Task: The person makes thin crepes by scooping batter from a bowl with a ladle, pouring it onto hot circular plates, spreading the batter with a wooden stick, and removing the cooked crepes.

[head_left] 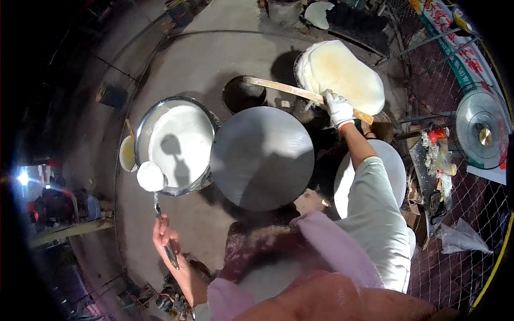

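My left hand (167,238), bare, is closed around the handle of a ladle (151,176). The ladle's white-coated bowl is over the near left rim of a metal basin (176,100) that holds white batter (188,123). In a white glove, my right hand (339,108) grips a long flat wooden stick (286,88). That stick runs from above a dark round pot (242,96) to the near edge of a stack of large pale flatbreads (345,72). Between my hands lies a round grey griddle (262,158), partly in shadow.
Another pale round plate (394,167) is partly hidden under my right arm. A fan (483,123) stands by the wire mesh (466,214) on the right, with cluttered items (433,166) beside it. A yellowish bowl (127,153) sits left of the basin.
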`<state>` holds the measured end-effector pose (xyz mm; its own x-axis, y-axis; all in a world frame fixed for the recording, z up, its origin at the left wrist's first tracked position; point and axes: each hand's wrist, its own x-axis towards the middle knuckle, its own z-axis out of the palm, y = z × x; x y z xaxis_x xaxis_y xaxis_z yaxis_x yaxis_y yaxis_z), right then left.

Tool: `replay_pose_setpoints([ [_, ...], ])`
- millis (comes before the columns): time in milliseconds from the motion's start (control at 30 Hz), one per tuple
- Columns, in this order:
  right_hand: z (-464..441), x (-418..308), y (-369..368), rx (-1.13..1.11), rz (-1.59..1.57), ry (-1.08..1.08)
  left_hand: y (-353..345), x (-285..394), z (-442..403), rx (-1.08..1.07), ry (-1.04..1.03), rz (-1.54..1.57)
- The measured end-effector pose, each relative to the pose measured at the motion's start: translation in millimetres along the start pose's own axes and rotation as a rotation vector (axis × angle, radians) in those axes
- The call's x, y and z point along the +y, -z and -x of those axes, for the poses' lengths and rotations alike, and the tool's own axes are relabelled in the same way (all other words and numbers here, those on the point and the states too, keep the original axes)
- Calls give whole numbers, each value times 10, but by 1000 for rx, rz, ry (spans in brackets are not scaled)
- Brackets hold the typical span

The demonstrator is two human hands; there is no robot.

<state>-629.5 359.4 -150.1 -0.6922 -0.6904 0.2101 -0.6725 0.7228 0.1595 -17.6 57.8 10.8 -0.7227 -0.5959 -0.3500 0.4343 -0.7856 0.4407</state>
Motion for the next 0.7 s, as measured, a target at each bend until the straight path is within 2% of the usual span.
replay_pose_setpoints([
  [100, -3, -53, -7, -19, 12, -29, 10, 77, -25, 41, 21, 6],
  [200, -135, -105, 58, -108, -3, -71, 111, 190, -76, 233, 3, -121],
  [233, -186, -241, 365, -88, -170, -53, 182, 214, -119, 247, 23, -115],
  [267, -297, -217, 86, -152, -82, -84, 247, 260, -186, 262, 40, -112],
  [300, -301, -407, 316, -169, -77, -122, 291, 313, -245, 237, 64, -139],
  [333, -282, -561, 473, -96, -177, -79, 322, 351, -349, 201, 97, -166],
  [400, -87, -921, 772, 2, -113, -125, 445, 463, -546, 232, 160, -401],
  [467, 277, -1374, 1112, -84, -224, -291, 696, 628, -815, 80, 240, -579],
  [533, 875, -1843, 1237, 99, -475, -289, 871, 705, -1095, 163, 353, -976],
  [567, 1190, -2096, 1204, 141, -657, -306, 1101, 812, -1282, 53, 477, -1181],
  [600, 1523, -2362, 1227, 179, -837, -323, 1457, 830, -1524, -136, 290, -1755],
  [667, 1951, -3068, 1651, -194, -710, -590, 1669, 882, -1857, -480, -46, -2372],
  [700, 2128, -3392, 1740, -272, -731, -691, 1703, 854, -2056, -530, 65, -2399],
])
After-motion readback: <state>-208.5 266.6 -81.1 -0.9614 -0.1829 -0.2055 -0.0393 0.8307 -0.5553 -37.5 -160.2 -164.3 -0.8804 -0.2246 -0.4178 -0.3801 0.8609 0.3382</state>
